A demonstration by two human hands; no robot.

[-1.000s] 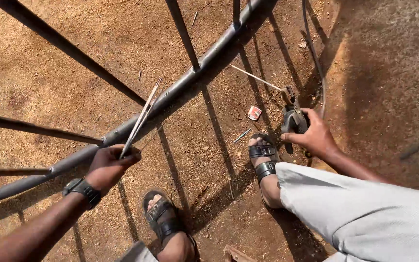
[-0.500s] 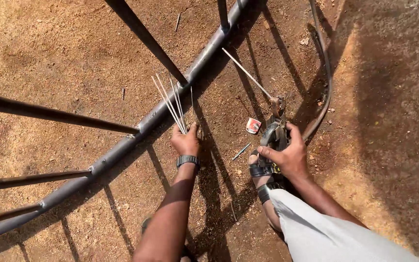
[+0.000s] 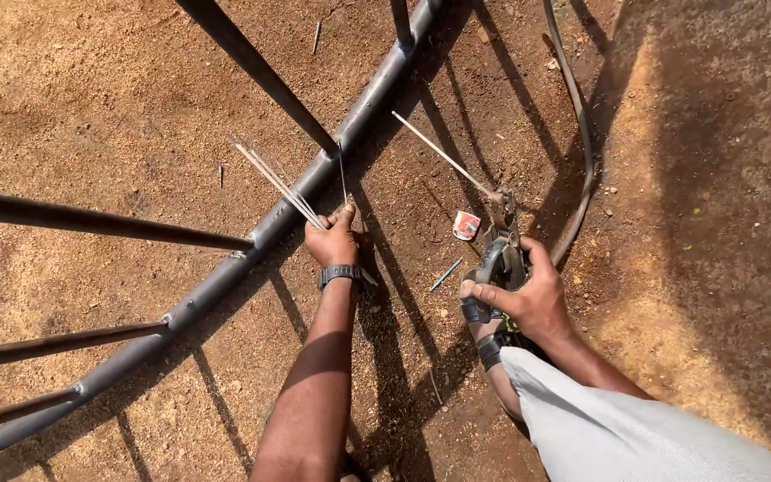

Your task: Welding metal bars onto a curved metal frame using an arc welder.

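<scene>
Moved fwd: left hand (image 3: 332,243) grips rods (image 3: 280,186) by pipe (image 3: 225,277), right hand (image 3: 528,295) clenches electrode holder (image 3: 499,254).

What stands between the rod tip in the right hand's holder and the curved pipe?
Nothing visible does. The right hand holds the electrode holder; its welding rod points over bare ground toward the curved pipe. The left hand grips spare rods further along.

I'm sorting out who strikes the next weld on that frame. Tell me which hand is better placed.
Right. The right hand grips the electrode holder, its welding rod pointing toward the curved metal pipe. The left hand is occupied, holding only spare rods beside the pipe.
</scene>
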